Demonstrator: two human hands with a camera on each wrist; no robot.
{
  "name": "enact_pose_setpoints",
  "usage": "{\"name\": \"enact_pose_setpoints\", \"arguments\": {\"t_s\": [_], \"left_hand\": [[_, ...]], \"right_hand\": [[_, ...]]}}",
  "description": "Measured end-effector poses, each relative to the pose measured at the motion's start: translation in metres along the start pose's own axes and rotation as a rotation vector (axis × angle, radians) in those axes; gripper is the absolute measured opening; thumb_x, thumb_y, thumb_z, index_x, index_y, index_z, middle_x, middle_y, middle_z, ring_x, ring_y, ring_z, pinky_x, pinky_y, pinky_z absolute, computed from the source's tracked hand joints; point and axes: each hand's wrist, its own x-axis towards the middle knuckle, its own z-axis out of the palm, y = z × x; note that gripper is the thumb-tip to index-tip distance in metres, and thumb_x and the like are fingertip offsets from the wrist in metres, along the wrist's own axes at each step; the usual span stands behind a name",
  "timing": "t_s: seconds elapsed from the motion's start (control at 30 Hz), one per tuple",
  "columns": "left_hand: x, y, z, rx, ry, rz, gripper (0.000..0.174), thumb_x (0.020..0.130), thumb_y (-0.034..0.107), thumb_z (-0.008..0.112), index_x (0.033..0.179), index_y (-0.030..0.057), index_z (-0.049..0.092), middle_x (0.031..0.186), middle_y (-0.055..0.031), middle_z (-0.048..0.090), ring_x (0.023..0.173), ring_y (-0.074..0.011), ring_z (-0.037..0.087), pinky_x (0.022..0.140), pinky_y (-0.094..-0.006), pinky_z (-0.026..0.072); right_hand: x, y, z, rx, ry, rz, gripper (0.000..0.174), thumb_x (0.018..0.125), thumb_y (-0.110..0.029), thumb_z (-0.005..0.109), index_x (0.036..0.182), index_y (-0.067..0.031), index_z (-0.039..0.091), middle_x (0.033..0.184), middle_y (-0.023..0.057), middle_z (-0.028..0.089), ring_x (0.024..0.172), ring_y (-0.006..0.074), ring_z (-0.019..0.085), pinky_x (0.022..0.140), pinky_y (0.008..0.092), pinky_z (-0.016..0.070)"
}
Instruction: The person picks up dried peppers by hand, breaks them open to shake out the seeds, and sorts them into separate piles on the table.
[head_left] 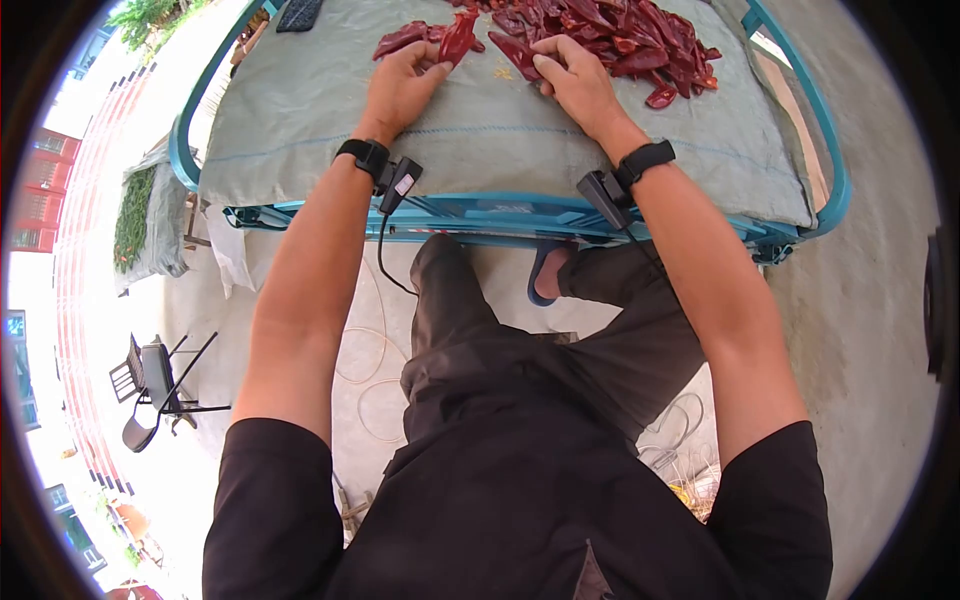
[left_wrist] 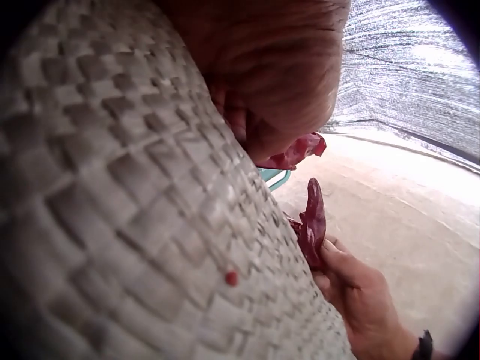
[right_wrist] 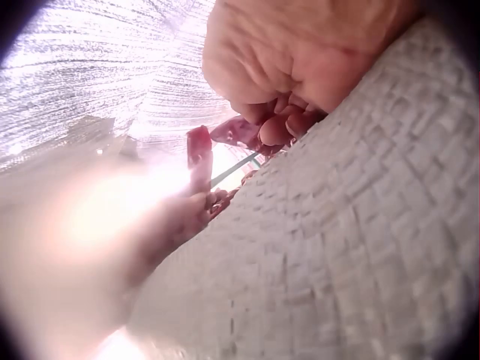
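Note:
In the head view my left hand [head_left: 398, 92] pinches a dark red dried chili pepper [head_left: 458, 38] between thumb and fingers, its tip pointing up. Across from it, my right hand [head_left: 585, 88] grips another dried chili [head_left: 513, 54], which slants toward the left hand. Both hands rest low over the grey-green woven sheet [head_left: 480, 160]. In the left wrist view the right hand's chili [left_wrist: 313, 225] stands upright above the thumb. The left hand's curled fingers partly hide its own chili [left_wrist: 296, 154] there. Several chilies [head_left: 405, 38] lie just beyond the left hand.
A large heap of dried chilies [head_left: 640, 40] covers the back right of the sheet. Blue metal rails [head_left: 830, 130] bound the cart on both sides. A dark cloth item [head_left: 299, 14] lies at the far left. A black folding chair [head_left: 160, 380] stands on the floor at left.

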Motion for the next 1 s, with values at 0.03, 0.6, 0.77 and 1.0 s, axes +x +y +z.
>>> {"name": "enact_pose_setpoints", "arguments": {"t_s": [0.03, 0.6, 0.77, 1.0], "left_hand": [[0.000, 0.001, -0.001, -0.014, 0.005, -0.014, 0.022, 0.100, 0.024, 0.080, 0.113, 0.0063, 0.079, 0.092, 0.0001, 0.076, 0.082, -0.0116, 0.065, 0.078, -0.0298, 0.0528], [0.002, 0.006, -0.007, -0.071, -0.065, -0.114, 0.013, 0.101, 0.015, 0.080, 0.106, 0.0034, 0.076, 0.085, 0.0053, 0.068, 0.074, -0.0046, 0.058, 0.067, -0.0252, 0.0483], [0.001, 0.006, -0.010, -0.070, -0.092, -0.131, 0.011, 0.104, 0.017, 0.079, 0.106, 0.0063, 0.075, 0.090, 0.0065, 0.069, 0.077, -0.0038, 0.057, 0.071, -0.0237, 0.0465], [0.002, 0.019, -0.010, -0.021, -0.085, -0.133, 0.013, 0.101, 0.015, 0.080, 0.105, 0.0032, 0.076, 0.087, 0.0050, 0.069, 0.075, -0.0050, 0.058, 0.069, -0.0249, 0.0487]], "right_hand": [[-0.002, -0.002, 0.000, -0.001, 0.001, -0.013, 0.028, 0.106, -0.023, 0.069, 0.125, -0.0034, 0.072, 0.088, 0.0089, 0.078, 0.076, 0.0167, 0.073, 0.079, 0.0349, 0.0570], [-0.006, 0.006, 0.014, -0.025, 0.140, -0.194, 0.024, 0.105, -0.023, 0.070, 0.121, -0.0048, 0.073, 0.106, 0.0197, 0.080, 0.102, 0.0388, 0.076, 0.092, 0.0481, 0.0585], [-0.005, 0.008, 0.017, -0.036, 0.162, -0.174, 0.024, 0.106, -0.022, 0.070, 0.122, -0.0048, 0.072, 0.105, 0.0173, 0.079, 0.098, 0.0349, 0.076, 0.088, 0.0455, 0.0580], [-0.005, 0.008, 0.020, -0.049, 0.178, -0.173, 0.023, 0.106, -0.021, 0.070, 0.122, -0.0050, 0.072, 0.105, 0.0177, 0.080, 0.099, 0.0343, 0.077, 0.087, 0.0447, 0.0585]]}}
